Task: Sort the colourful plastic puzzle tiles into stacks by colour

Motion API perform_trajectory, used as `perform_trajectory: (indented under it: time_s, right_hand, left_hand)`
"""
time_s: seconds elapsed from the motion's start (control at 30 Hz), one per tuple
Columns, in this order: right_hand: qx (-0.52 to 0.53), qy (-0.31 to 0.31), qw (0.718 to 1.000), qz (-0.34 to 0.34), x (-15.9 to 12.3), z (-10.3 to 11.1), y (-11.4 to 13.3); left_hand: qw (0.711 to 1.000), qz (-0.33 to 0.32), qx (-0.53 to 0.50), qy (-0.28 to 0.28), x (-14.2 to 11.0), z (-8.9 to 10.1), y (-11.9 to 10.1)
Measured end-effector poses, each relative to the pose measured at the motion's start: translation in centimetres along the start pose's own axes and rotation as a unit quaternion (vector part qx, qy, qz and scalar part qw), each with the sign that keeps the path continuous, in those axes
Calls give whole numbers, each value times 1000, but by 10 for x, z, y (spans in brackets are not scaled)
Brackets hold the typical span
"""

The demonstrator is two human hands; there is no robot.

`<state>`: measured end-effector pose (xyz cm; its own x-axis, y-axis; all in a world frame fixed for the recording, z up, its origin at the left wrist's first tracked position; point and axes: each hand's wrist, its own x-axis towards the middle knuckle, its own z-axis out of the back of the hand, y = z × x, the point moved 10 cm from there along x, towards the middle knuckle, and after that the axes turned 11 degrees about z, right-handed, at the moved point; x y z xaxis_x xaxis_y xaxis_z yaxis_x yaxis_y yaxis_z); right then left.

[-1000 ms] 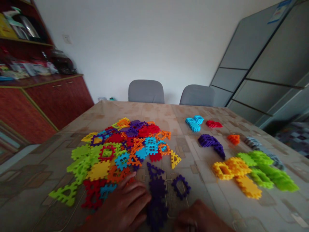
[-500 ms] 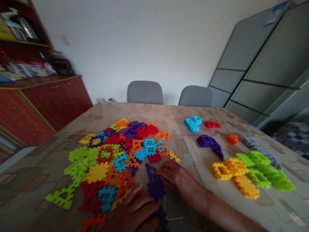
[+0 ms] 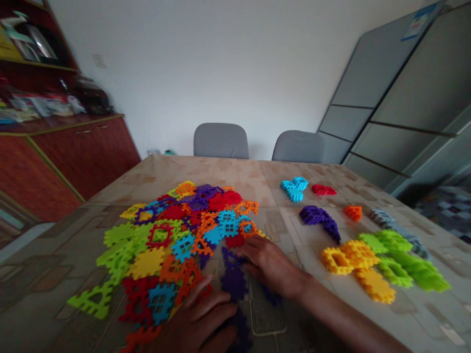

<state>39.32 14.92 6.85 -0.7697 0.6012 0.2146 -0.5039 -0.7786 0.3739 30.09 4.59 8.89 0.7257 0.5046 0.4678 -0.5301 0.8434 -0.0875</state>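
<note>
A heap of flat, toothed plastic tiles (image 3: 172, 235) in several colours lies on the table's left half. My left hand (image 3: 200, 318) rests at the near edge with its fingers stretched flat, the tips touching a dark purple tile (image 3: 234, 283). My right hand (image 3: 267, 262) reaches in from the lower right and lies palm down at the heap's near right edge. Its fingers lie over another purple tile (image 3: 228, 256) and cover most of a yellow triangle tile. Neither hand has lifted anything.
Sorted groups lie on the right: cyan tiles (image 3: 294, 189), red tiles (image 3: 324, 189), purple tiles (image 3: 320, 218), orange tiles (image 3: 353, 212), grey tiles (image 3: 386, 218), yellow tiles (image 3: 356, 260), green tiles (image 3: 405, 260). Two grey chairs (image 3: 221, 139) stand at the far edge. A wooden sideboard (image 3: 73, 147) is on the left.
My right hand came up from the bottom edge to the heap's near right side and now covers the yellow triangle tile. My left hand slid slightly right, back beside the purple tiles.
</note>
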Motion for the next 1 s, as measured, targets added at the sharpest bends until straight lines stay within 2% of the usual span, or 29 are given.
perform_trajectory:
  time_s: [0.1,0.27,0.53,0.67,1.0]
  right_hand:
    - [32,-19,999,-4,0,9,-3]
    - [38,44,998,24,10,-5,3]
    - [32,61,996,48,14,-9,8]
    - [36,60,997,35,13,-8,7]
    - [53,46,997,17,6,-10,-4]
  left_hand:
    - [1000,0,1,-11,0,1,0]
    - [1000,5,5,-17,0,0,1]
    - [999,7,10,-34,-1,0,1]
    - [999,3,25,-41,0,0,1]
    - [1000,25,-18,-1,-1,-4,6]
